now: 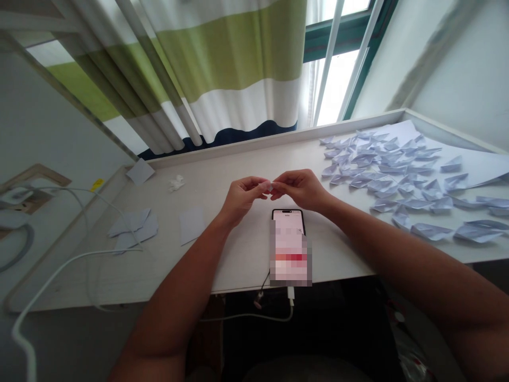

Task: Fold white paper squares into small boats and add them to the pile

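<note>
My left hand [243, 197] and my right hand [301, 189] meet above the table, fingertips pinched close together. Between them is a small piece of white folded paper [271, 187], mostly hidden by the fingers, so its shape is unclear. Both hands grip it. Just below my hands lies a phone [288, 246] with its screen lit and partly blurred, a white cable [291, 294] plugged into its lower end. To the right, many folded paper boats [366, 159] are spread over the table.
Flat paper squares [192, 227] and a stack of paper [137, 225] lie on the left of the white table [234, 260]. Crumpled tissue [176, 183] sits farther back. A white cord [79, 254] crosses the left side. Large white sheets [481, 164] lie behind the boats.
</note>
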The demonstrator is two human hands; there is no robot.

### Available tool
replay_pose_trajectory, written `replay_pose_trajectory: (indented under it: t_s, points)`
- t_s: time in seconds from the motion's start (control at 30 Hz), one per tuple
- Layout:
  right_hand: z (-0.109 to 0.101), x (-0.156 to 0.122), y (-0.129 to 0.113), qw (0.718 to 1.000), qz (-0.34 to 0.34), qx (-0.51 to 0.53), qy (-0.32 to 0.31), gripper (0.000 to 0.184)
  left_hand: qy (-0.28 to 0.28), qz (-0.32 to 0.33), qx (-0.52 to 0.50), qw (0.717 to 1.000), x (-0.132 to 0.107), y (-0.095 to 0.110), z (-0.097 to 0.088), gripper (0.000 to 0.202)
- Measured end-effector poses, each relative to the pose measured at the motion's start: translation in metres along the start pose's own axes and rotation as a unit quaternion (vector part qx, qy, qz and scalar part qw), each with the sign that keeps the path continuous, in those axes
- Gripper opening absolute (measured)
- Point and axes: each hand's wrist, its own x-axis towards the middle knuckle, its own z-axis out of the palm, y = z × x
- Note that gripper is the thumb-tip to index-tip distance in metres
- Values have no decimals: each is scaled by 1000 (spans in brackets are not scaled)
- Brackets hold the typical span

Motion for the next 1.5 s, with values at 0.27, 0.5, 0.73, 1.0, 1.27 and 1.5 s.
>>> replay_pose_trajectory:
  t_s: [0.27,0.5,0.73,1.0,1.27,1.5]
  points:
    - [8,4,5,1000,10,11,10,43,45,97,133,985,-2,-3,4,26]
    - [15,6,1,991,44,115,47,57,123,203,184,954,-8,-2,17,14]
    - [9,9,5,995,-15,72,66,54,74,138,30,987,-5,-8,20,30]
    - [5,6,8,999,-42,-15,27,48,24,28,-46,998,-3,-5,14,43]
    - [3,4,2,997,-56,-60,8,37,-7,31,-47,998,-4,-3,13,42]
    - [1,3,3,990,-61,-127,-13,25,-13,35,-25,999,-2,-8,11,37]
